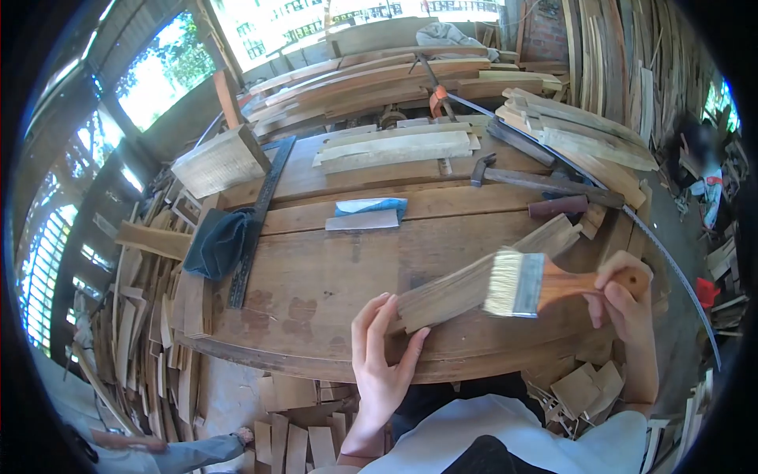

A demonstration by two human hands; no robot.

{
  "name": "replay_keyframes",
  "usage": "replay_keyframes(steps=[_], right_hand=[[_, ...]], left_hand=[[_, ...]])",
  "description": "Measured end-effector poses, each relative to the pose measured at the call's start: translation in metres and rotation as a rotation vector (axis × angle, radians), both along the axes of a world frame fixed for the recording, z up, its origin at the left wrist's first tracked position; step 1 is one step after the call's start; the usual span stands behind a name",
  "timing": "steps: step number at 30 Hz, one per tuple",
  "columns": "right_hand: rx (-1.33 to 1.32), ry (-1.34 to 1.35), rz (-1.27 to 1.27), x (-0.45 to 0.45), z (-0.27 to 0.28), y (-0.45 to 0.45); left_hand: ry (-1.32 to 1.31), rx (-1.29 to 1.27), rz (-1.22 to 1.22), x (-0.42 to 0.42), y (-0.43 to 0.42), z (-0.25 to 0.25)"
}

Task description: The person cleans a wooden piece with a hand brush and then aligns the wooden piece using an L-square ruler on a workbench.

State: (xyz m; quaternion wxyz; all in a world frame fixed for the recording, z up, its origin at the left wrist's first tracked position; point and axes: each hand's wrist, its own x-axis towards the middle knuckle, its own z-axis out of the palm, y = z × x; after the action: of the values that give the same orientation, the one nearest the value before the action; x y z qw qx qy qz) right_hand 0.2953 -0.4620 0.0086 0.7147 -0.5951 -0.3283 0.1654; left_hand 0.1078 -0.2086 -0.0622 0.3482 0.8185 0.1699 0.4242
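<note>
In the head view, your left hand [381, 359] is at the lower middle of the frame, gripping the near end of the board [450, 294] by its edges, the thumb on the near edge and the fingers at the opposite one. The board lies right of center over the surface [316, 316], its long axis slanting from that end up toward the right of the frame.

Your right hand [624, 296], at the right, pinches the wooden handle of the brush [572, 289] near its end, thumb and fingers closed round it. The brush's long axis runs almost level across the frame, with the pale bristles pointing left and the handle right. The bristles overlap the board in view; you cannot tell whether they touch it.

Above the brush you have a purple roll [557, 207] and a hammer [537, 180], its head to the left. A blue packet [371, 207] is near the middle of the surface. Farther left, a dark cloth [217, 243] lies against a long metal ruler [260, 221], and a wood block [219, 163] stands above them. Another person's leg [185, 454] shows at the lower left.
</note>
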Motion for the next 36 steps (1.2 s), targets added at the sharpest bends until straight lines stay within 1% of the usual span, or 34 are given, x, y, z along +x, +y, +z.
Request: replay_keyframes(steps=[1, 4, 6, 7, 9, 12, 16, 18, 24, 25, 27, 28, 29, 31, 34, 35, 36], right_hand=[[0.044, 0.094, 0.071, -0.001, -0.003, 0.007], [0.107, 0.304, 0.236, -0.007, -0.009, 0.034], [0.091, 0.278, 0.342, -0.007, -0.016, 0.051], [0.065, 0.263, 0.371, -0.008, -0.016, 0.058], [0.002, 0.234, 0.441, -0.015, -0.013, 0.070], [-0.044, 0.219, 0.478, -0.019, -0.011, 0.077], [-0.075, 0.282, 0.408, -0.009, -0.009, 0.067], [-0.069, 0.324, 0.307, -0.002, -0.003, 0.053], [-0.036, 0.283, -0.114, 0.034, 0.007, 0.000], [-0.015, 0.243, -0.276, 0.038, 0.004, -0.003], [-0.058, 0.164, -0.436, 0.042, 0.011, -0.015], [-0.050, 0.091, -0.507, 0.041, 0.015, -0.017], [-0.052, 0.091, -0.503, 0.041, 0.017, -0.019], [-0.162, -0.229, -0.648, 0.039, 0.020, -0.022], [-0.242, -0.441, -0.659, 0.007, 0.016, -0.003], [-0.205, -0.678, -0.567, 0.002, 0.002, 0.003], [-0.249, -0.993, -0.467, -0.002, 0.001, 0.011]], left_hand=[[-0.003, 0.050, 0.022, 0.000, 0.001, -0.002], [-0.010, 0.029, 0.001, -0.002, -0.001, -0.001], [-0.018, -0.032, 0.020, -0.002, -0.002, -0.003], [-0.062, -0.055, 0.011, -0.001, -0.002, -0.005], [-0.055, -0.049, -0.004, -0.002, -0.002, -0.006], [-0.051, -0.019, -0.003, -0.003, 0.000, -0.007], [-0.043, 0.017, -0.007, -0.005, 0.000, -0.007], [-0.027, 0.011, -0.011, -0.004, -0.002, -0.001], [-0.035, 0.033, -0.001, -0.002, -0.002, -0.002], [-0.035, 0.029, -0.007, -0.002, -0.002, -0.002], [-0.032, 0.042, -0.001, -0.002, -0.002, -0.002], [-0.032, 0.040, -0.001, -0.002, -0.001, -0.003], [-0.024, 0.055, 0.004, -0.002, -0.001, -0.004], [-0.011, 0.071, 0.017, -0.004, -0.001, -0.004], [-0.013, 0.072, 0.020, -0.003, -0.003, -0.003], [-0.010, 0.064, 0.025, -0.003, -0.003, -0.003], [-0.008, 0.059, 0.030, -0.003, -0.003, -0.002]])
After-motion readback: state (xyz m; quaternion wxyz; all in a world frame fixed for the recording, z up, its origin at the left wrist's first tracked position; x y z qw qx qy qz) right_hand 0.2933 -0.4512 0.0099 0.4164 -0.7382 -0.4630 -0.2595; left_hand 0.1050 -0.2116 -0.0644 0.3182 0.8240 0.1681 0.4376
